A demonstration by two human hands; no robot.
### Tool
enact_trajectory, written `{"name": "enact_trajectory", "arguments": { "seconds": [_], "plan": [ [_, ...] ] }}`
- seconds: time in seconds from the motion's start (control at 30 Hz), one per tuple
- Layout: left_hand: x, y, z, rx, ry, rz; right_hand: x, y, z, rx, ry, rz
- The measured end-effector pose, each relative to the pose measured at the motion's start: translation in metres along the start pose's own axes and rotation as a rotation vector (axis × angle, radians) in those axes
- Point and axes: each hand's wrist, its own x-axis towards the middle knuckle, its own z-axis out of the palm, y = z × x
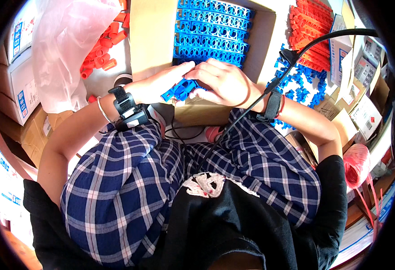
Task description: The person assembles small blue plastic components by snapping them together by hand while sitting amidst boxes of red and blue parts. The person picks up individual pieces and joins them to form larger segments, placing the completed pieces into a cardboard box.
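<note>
Blue plastic clips (180, 90), joined in a short piece, are held between my two hands at the near edge of an open cardboard box (151, 38). My left hand (159, 85) grips their left side, its thumb side toward the box. From the right, my right hand (222, 83) closes on the same piece with bent fingers, and some fingertips are hidden. Just beyond the hands, strips of blue clips (212, 31) lie stacked in several neat rows inside the box. Both wrists wear black straps.
Red tubes (102, 53) lie left of the box beside a translucent plastic bag (67, 49). Red clip strips (311, 33) and scattered blue pieces (303, 90) are at the right. A black cable (269, 87) crosses near my right wrist. Cartons (15, 90) and pink twine (356, 164) flank me.
</note>
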Motion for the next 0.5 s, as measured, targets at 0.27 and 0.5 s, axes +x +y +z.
{"name": "enact_trajectory", "arguments": {
  "seconds": [0.27, 0.5],
  "plan": [
    [0.003, -0.002, -0.007, -0.008, -0.183, 0.066, 0.0, 0.002, 0.006, 0.171, 0.09, -0.018],
    [-0.005, -0.001, -0.005, 0.058, -0.131, 0.084, 0.003, 0.004, -0.007, 0.152, 0.16, 0.059]
  ]
}}
